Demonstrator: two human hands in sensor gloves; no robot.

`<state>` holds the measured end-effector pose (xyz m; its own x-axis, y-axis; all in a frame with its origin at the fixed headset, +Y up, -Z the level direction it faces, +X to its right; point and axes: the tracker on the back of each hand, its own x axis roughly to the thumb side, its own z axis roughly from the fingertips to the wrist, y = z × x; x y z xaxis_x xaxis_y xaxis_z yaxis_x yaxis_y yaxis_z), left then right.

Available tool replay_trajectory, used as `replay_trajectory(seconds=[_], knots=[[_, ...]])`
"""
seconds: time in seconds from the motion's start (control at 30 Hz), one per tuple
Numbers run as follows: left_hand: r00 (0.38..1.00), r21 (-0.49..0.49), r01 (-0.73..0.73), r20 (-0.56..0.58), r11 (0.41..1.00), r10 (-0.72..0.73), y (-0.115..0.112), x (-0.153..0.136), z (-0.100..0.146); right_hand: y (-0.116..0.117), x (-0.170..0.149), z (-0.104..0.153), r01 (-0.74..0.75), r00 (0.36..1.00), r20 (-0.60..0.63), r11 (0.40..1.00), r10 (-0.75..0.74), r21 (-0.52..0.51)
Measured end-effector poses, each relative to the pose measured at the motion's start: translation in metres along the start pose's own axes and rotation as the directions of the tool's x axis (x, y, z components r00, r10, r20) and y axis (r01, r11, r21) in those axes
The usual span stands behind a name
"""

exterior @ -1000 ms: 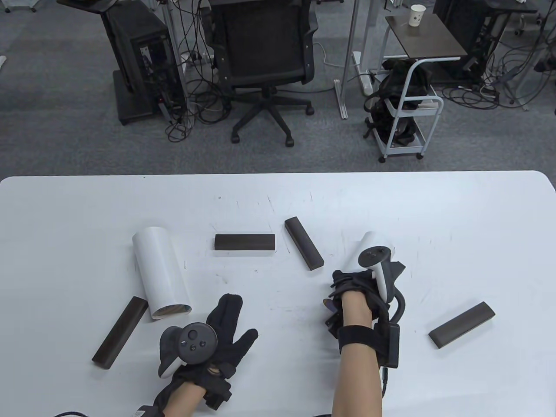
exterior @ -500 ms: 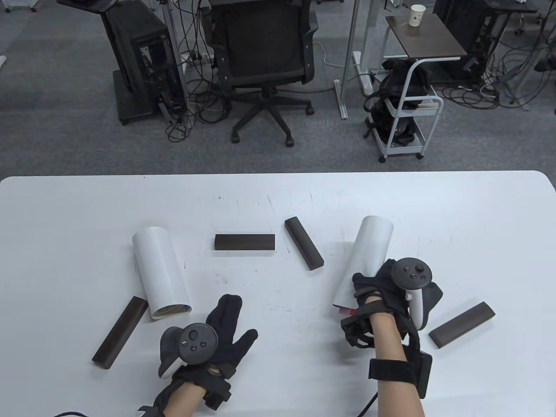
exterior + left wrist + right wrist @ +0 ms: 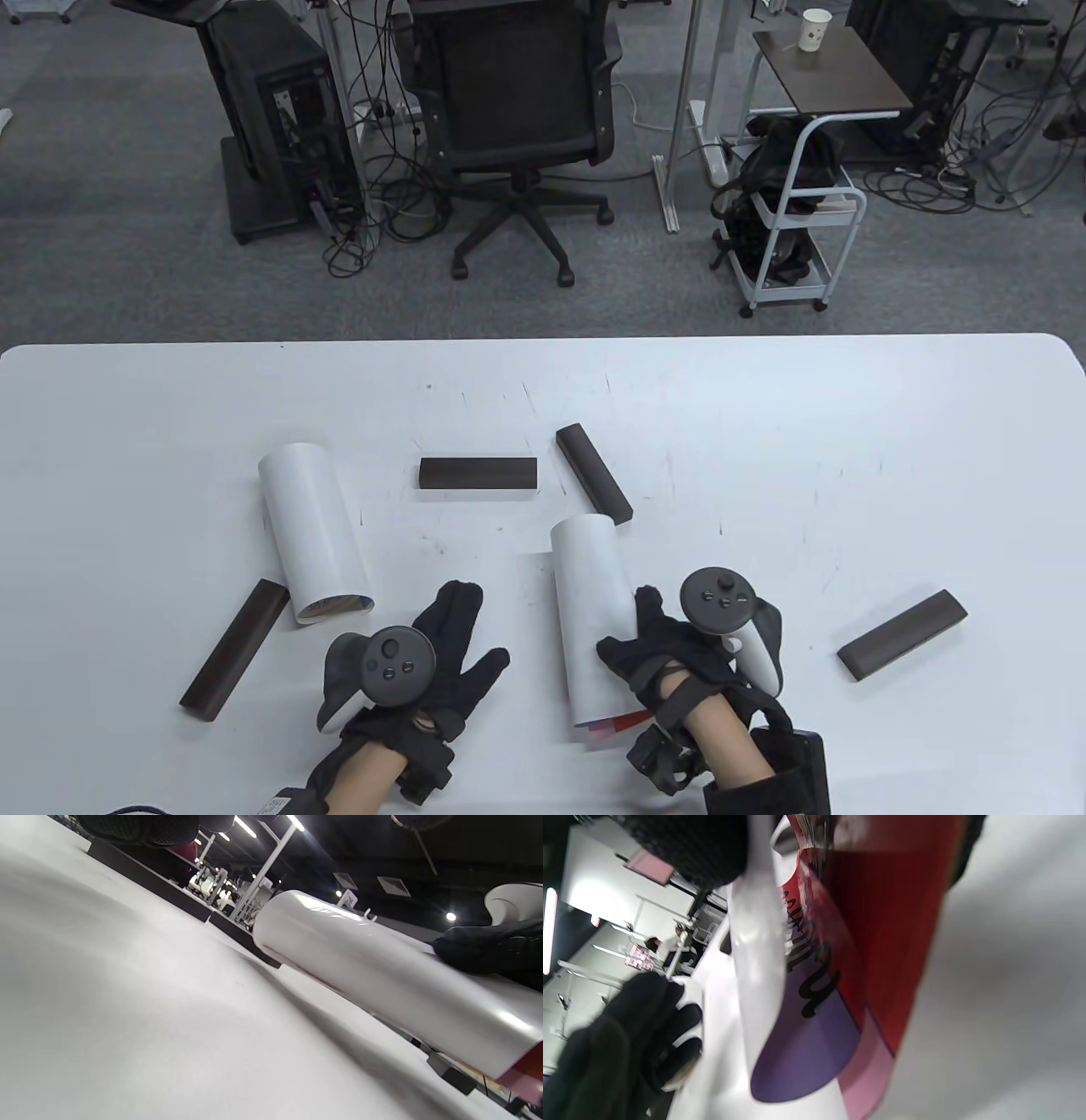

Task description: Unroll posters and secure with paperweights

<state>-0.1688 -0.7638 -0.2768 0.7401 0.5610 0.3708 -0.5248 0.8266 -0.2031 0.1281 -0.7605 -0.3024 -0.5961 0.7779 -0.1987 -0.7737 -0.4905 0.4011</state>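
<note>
table view: bright, even, soft shadows | left wrist view: ceiling lamps flare, sheen on roll (image 3: 382,971) | right wrist view: blurred, tilted

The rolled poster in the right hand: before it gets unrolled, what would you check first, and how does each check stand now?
1. Right hand grips the rolled poster: ok.
2. Roll lies along the table, near the front edge: ok.
3. Left hand free to pin the loose edge: ok, it rests flat on the table beside the roll, holding nothing.
4. Loose edge found: cannot tell; the right wrist view shows only red and purple print at the roll's near end.
5. Paperweights within reach: ok, one dark bar lies to the right, another at the roll's far end.
6. Room to unroll: not ok if that far bar is in the way.
</note>
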Motion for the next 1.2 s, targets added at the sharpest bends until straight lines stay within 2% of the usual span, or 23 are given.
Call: replay_trajectory(seconds=[0.2, 0.3, 0.4, 0.5, 0.57, 0.67, 0.77, 0.9, 1.03, 1.1, 1.2], knots=[[0.997, -0.162, 0.064, 0.056, 0.985, -0.056, -0.015, 0.021, -0.008, 0.006, 0.000, 0.001, -0.178, 0.983, -0.056, 0.981, 0.174, -0.072], [0.992, -0.280, 0.121, 0.072, 0.952, -0.105, -0.026, 0.036, -0.016, 0.006, 0.004, 0.005, -0.309, 0.949, -0.109, 0.942, 0.296, -0.133], [0.981, -0.363, 0.191, 0.095, 0.912, -0.167, -0.034, 0.053, -0.025, 0.008, 0.007, 0.008, -0.288, 0.957, -0.066, 0.949, 0.281, -0.127], [0.962, -0.388, 0.270, 0.138, 0.881, -0.234, -0.040, 0.068, -0.033, 0.012, 0.007, 0.007, -0.238, 0.971, -0.034, 0.967, 0.236, -0.091], [0.953, -0.404, 0.303, 0.140, 0.863, -0.269, -0.045, 0.076, -0.039, 0.012, 0.005, 0.004, -0.272, 0.962, -0.064, 0.957, 0.267, -0.104], [0.926, -0.478, 0.369, 0.114, 0.797, -0.360, -0.052, 0.078, -0.047, 0.009, 0.001, 0.003, -0.313, 0.947, -0.124, 0.942, 0.298, -0.123], [0.900, -0.468, 0.418, 0.099, 0.779, -0.424, -0.059, 0.076, -0.050, 0.007, 0.000, 0.003, -0.358, 0.929, -0.152, 0.923, 0.337, -0.140], [0.865, -0.497, 0.477, 0.120, 0.725, -0.487, -0.069, 0.069, -0.048, 0.007, 0.001, 0.002, -0.419, 0.906, -0.148, 0.892, 0.398, -0.171], [0.858, -0.485, 0.490, 0.122, 0.725, -0.498, -0.072, 0.068, -0.046, 0.007, 0.009, 0.006, -0.515, 0.857, -0.132, 0.828, 0.497, -0.224], [0.848, -0.488, 0.506, 0.133, 0.711, -0.512, -0.074, 0.068, -0.046, 0.008, 0.014, 0.007, -0.555, 0.828, -0.075, 0.794, 0.555, -0.247], [0.842, -0.481, 0.517, 0.138, 0.708, -0.522, -0.076, 0.067, -0.045, 0.012, 0.024, 0.006, -0.557, 0.804, 0.077, 0.792, 0.590, -0.251]])
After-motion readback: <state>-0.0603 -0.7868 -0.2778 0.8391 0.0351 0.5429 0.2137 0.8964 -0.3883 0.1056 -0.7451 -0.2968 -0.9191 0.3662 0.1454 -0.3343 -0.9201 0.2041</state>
